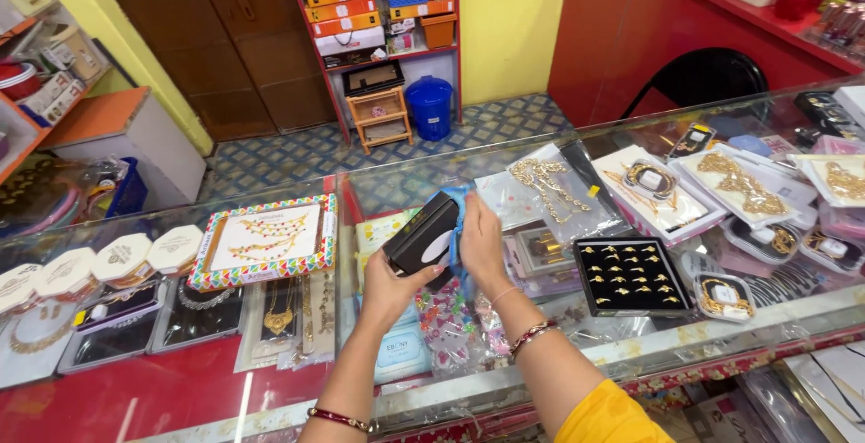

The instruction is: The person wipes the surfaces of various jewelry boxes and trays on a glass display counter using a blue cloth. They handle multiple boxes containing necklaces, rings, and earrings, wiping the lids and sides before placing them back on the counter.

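My left hand (389, 288) grips the lower end of a small black box (422, 234), which is tilted over the glass counter (505, 380). A blue cloth (459, 218) lies against the box's right side, and my right hand (479, 243) presses it there with the fingers wrapped round the box's upper edge. Both wrists wear red bangles. The box's far side is hidden by my right hand.
A colourful framed necklace box (266, 243) lies left on the counter, with round white boxes (122, 256) beyond it. A black tray of gold rings (629, 276) and clear packets of gold chains (550, 186) lie to the right. A blue bin (430, 107) and shelves stand across the floor.
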